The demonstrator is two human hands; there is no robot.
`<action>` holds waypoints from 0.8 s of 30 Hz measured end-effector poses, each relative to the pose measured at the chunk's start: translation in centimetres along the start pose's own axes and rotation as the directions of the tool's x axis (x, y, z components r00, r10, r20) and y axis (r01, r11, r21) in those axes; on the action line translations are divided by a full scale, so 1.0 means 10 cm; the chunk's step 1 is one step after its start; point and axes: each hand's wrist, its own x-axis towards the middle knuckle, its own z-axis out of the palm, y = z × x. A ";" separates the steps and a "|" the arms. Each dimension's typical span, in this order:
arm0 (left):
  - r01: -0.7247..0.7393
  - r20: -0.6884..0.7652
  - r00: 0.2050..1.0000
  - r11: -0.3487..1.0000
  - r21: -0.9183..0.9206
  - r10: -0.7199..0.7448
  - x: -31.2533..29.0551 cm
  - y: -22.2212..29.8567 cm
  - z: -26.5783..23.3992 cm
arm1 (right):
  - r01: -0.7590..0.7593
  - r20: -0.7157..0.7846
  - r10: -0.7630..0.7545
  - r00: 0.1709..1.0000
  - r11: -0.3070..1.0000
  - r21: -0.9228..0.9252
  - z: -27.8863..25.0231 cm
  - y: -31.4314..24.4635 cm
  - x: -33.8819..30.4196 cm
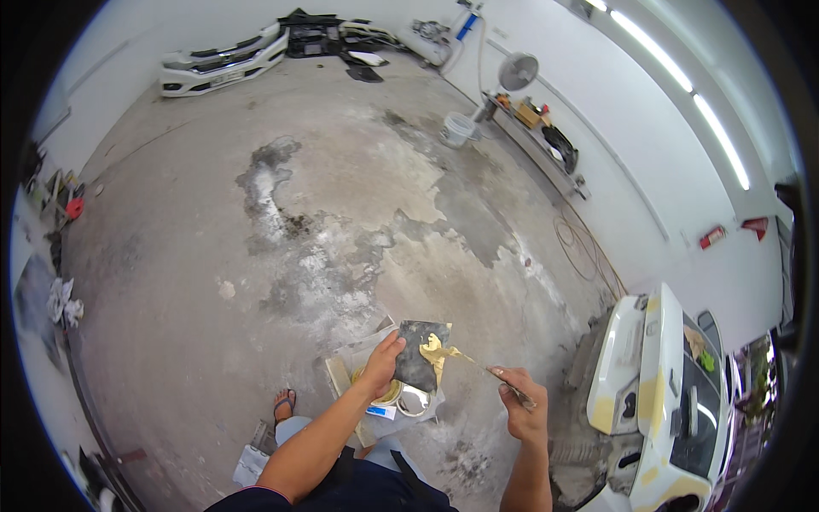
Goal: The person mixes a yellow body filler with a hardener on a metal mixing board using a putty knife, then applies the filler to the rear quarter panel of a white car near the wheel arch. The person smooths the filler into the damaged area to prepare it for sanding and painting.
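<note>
My left hand (381, 365) grips a dark flat board (411, 369) by its left edge, fingers behind it. A lump of pale yellow putty (437, 352) is smeared on the board's right part. In my right hand (521, 408) is a putty knife (495, 373), its handle in the closed fingers. The knife's putty-coated tip reaches the lump. Beneath the board, partly hidden, are a yellow-smeared tin (390, 396) and a shiny round lid or tin (415, 401). A small white and blue box (380, 412) lies in front of them.
To the right stands a white car (665, 384) with yellow patches on its panels. A bench (537, 152), a bucket (458, 130) and a fan (518, 72) line the right wall, with a coiled hose (580, 247) on the floor. A white bumper (223, 70) lies far back.
</note>
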 end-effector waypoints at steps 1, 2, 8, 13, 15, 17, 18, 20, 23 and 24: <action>0.014 0.031 0.999 0.999 0.046 -0.016 0.07 0.04 -0.05 | -0.048 -0.064 0.050 0.997 0.999 0.021 0.08 -0.05 -0.06; 0.041 0.049 0.998 0.995 0.089 -0.046 0.12 0.07 -0.09 | -0.098 -0.120 0.099 0.988 0.995 0.016 0.15 -0.09 -0.12; 0.122 0.011 0.991 0.939 0.322 -0.133 0.17 0.14 -0.16 | -0.297 -0.325 0.301 0.896 0.953 0.064 0.55 -0.23 -0.43; 0.173 -0.102 0.984 0.924 0.341 -0.147 -0.04 -0.02 -0.20 | -0.243 -0.384 0.297 0.874 0.953 0.183 0.70 -0.18 -0.65; 0.172 -0.075 0.985 0.956 0.238 -0.158 -0.11 -0.16 -0.31 | -0.215 -0.404 0.252 0.880 0.967 0.136 0.74 -0.08 -0.78; 0.148 -0.096 0.987 0.972 0.181 -0.132 -0.11 -0.36 -0.48 | -0.211 -0.411 0.245 0.878 0.969 0.126 0.82 0.11 -0.93; 0.131 -0.136 0.985 0.977 0.166 -0.109 -0.09 -0.49 -0.58 | -0.223 -0.405 0.258 0.877 0.966 0.132 0.85 0.24 -0.99; 0.124 -0.129 0.986 0.983 0.137 -0.106 -0.04 -0.77 -0.86 | -0.192 -0.412 0.225 0.883 0.974 0.121 1.04 0.52 -1.17; 0.117 -0.014 0.993 0.990 0.077 -0.116 0.07 -1.23 -1.35 | -0.139 -0.454 0.178 0.873 0.983 0.118 1.49 1.05 -1.42; 0.107 0.012 0.994 0.990 0.088 -0.108 0.14 -1.35 -1.51 | -0.139 -0.489 0.170 0.856 0.985 0.099 1.68 1.24 -1.49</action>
